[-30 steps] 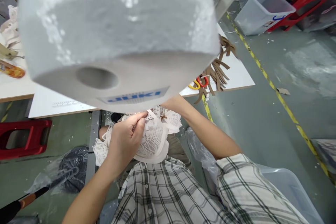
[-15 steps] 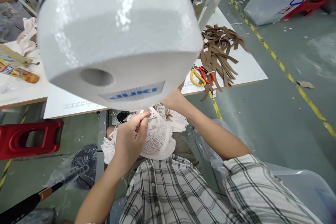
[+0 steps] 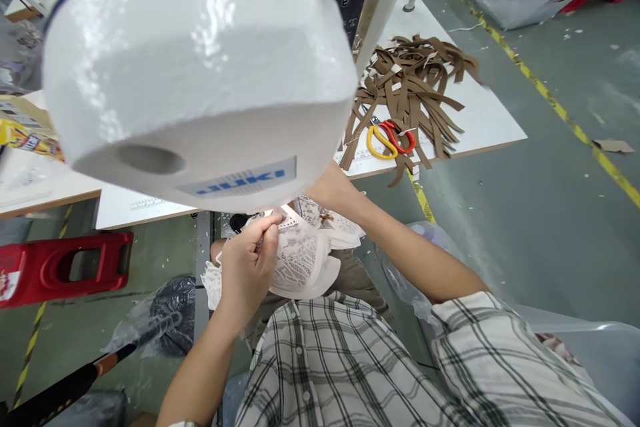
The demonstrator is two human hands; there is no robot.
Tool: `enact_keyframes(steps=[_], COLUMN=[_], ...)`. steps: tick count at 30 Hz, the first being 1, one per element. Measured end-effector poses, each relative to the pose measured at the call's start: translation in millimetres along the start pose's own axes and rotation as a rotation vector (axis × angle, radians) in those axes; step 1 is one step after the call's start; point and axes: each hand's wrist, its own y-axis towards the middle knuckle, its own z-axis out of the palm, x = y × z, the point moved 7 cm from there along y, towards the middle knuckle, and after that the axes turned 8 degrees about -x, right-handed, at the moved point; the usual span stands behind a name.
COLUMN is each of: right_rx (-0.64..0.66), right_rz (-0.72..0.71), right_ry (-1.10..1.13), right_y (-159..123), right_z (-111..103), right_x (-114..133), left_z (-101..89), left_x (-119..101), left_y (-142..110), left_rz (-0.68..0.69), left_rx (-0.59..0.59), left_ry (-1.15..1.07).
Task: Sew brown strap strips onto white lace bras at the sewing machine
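1. fingers of the left hand (image 3: 246,270) were pinched together on the white lace garment (image 3: 300,257); those of the right hand (image 3: 331,188) were hidden by the machine head (image 3: 200,100), their state untellable.
2. above the lap (image 3: 357,283), its rounded edge was pointed bodyward, its long axis laid roughly left to right.
3. puckering was judged possible, were stretchy fabric pulled unevenly.

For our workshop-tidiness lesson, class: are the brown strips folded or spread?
Spread: the brown strips fan loosely over the white table, crossing one another, some past its edge.
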Motion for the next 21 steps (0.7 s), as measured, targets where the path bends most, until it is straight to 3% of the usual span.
enact_keyframes(steps=[9, 21], right_rx=[0.009, -0.006], right_rz=[0.079, 0.111], right_ry=[0.078, 0.083], right_y=[-2, -3], right_z=[-3, -1], right_x=[7, 8], left_z=[-4.1, -4.7], left_x=[9, 14], left_y=[-2, -5], left_rz=[0.013, 0.03], left_rx=[-0.09, -0.101], left_ry=[0.051, -0.005])
